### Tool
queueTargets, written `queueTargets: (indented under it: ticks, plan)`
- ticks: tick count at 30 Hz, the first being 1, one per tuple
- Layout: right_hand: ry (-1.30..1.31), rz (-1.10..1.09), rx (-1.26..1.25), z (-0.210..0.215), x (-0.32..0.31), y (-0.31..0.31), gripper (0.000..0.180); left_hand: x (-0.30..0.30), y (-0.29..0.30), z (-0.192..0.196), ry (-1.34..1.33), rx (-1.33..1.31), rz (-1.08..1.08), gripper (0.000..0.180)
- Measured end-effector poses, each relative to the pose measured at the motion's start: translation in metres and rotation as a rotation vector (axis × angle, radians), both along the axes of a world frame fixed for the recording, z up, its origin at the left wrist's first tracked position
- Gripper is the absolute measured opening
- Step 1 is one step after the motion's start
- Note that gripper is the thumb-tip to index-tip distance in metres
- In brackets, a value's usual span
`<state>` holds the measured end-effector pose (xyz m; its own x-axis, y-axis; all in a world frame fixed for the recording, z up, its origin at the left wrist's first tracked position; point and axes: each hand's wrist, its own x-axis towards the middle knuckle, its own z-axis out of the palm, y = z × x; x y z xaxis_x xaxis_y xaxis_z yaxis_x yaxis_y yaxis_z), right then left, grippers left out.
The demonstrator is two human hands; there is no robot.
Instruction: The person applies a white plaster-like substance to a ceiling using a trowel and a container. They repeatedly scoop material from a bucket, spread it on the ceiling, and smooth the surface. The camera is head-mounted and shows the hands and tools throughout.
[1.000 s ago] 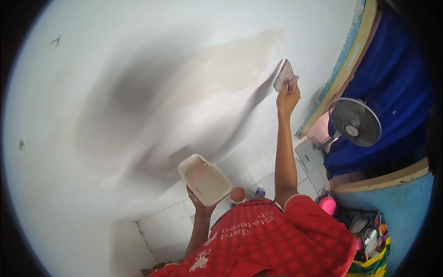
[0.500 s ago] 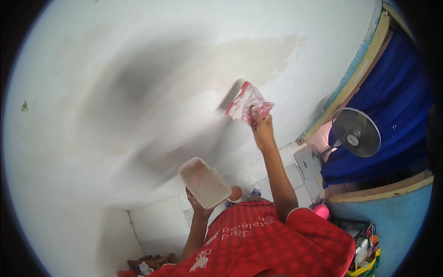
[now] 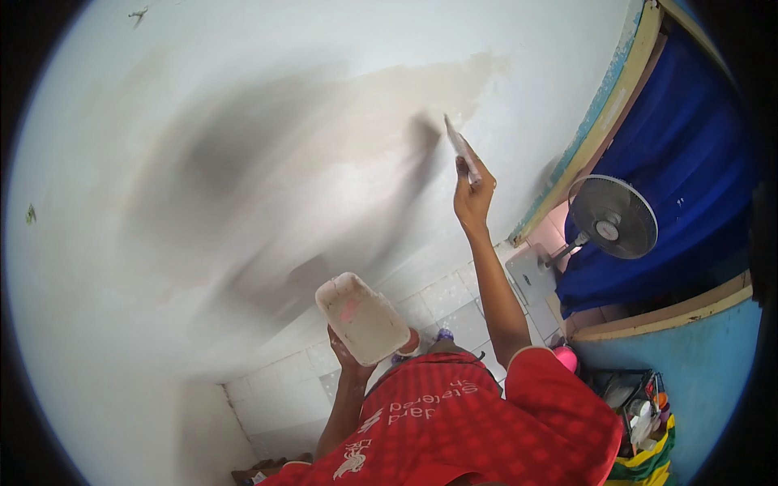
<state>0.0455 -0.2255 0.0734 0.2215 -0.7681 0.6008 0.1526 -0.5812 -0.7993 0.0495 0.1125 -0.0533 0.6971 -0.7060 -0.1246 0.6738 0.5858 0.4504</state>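
Observation:
My left hand (image 3: pixel 347 355) is wrapped round the side of a white rectangular plastic tub (image 3: pixel 366 320), held tilted in front of my body. White smears and a pink patch show inside the tub. My right hand (image 3: pixel 476 188) is raised and closed on a flat putty scraper (image 3: pixel 459 144), now seen edge-on and coated in white. Its tip stands close to the white wall (image 3: pixel 324 194); whether it touches I cannot tell. A damp-looking beige patch (image 3: pixel 405 89) spreads over the wall beside the scraper, and my shadows fall across it.
At the right, a standing fan (image 3: pixel 613 217) is in front of a blue curtain (image 3: pixel 673 170) in a wooden-framed doorway. Below me lies a tiled floor (image 3: pixel 454 296). A basket of mixed items (image 3: pixel 644 409) and a pink round object (image 3: pixel 566 357) sit at the lower right.
My right hand has moved up and slightly right, turning the scraper from face-on to edge-on. My left hand and the tub have barely moved. The view has shifted slightly.

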Motion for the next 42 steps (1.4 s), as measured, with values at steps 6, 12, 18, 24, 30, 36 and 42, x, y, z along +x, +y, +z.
queueTargets:
  ticks: [6,12,18,24,30,36,42]
  plan:
    - [0.044,-0.198,-0.651,0.004,0.032,-0.034,0.055,0.001,0.002,0.003,0.036,-0.040,-0.028,0.069]
    - [0.250,-0.039,-0.698,-0.056,0.048,-0.034,0.064,0.004,0.005,-0.003,0.040,-0.003,-0.040,0.073]
    - [0.249,0.055,-0.438,-0.084,0.001,0.000,0.045,0.008,0.001,0.016,0.019,-0.019,-0.084,0.072]
    - [0.019,-0.572,-0.114,-0.029,0.015,-0.104,0.028,0.004,0.000,0.022,-0.140,0.065,-0.050,0.068]
    - [0.042,-0.323,-0.312,-0.003,0.071,0.020,0.050,0.005,0.004,0.008,-0.010,0.001,-0.006,0.063]
    - [0.055,0.493,0.222,-0.066,0.026,0.070,0.026,0.005,0.005,0.010,0.017,0.002,-0.066,0.067]
    - [-0.365,0.555,0.956,-0.062,-0.015,0.044,0.028,0.004,0.007,0.007,0.069,-0.015,-0.082,0.071]
